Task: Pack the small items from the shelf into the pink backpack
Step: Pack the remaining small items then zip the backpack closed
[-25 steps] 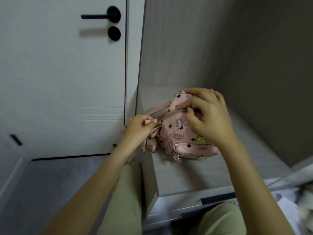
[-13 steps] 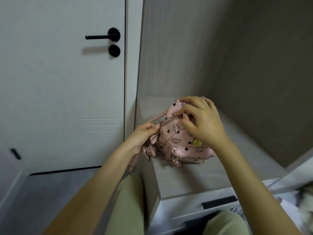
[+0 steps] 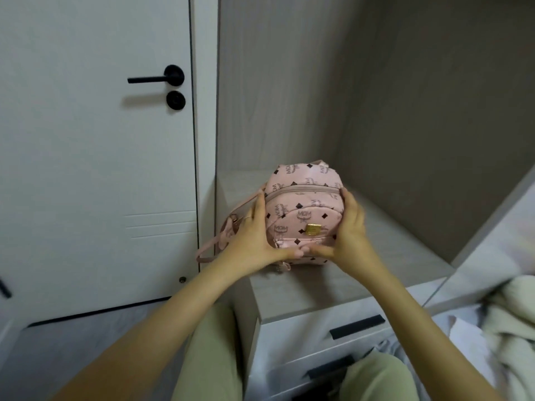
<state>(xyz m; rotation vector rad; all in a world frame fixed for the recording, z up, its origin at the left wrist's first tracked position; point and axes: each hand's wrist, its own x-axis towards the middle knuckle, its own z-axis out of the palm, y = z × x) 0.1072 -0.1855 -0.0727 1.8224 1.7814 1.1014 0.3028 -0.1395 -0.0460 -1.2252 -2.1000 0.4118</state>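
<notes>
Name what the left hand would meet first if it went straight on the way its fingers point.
The left hand presses the pink backpack, fingers pointing away. Going on, it would probably slide past the bag and meet the alcove's back wall; depth is unclear.

Flat shelf of pale grey wood (image 3: 304, 293), set in a nook, with white drawer fronts (image 3: 289, 340) just under the front edge. On it, toward the back and left, a small pink backpack with dark diamonds and a gold badge (image 3: 304, 204), standing up. Thin pink strap (image 3: 228, 230) hanging off the left edge. Bottom of the bag partly hidden, probably flat on the wood.
</notes>
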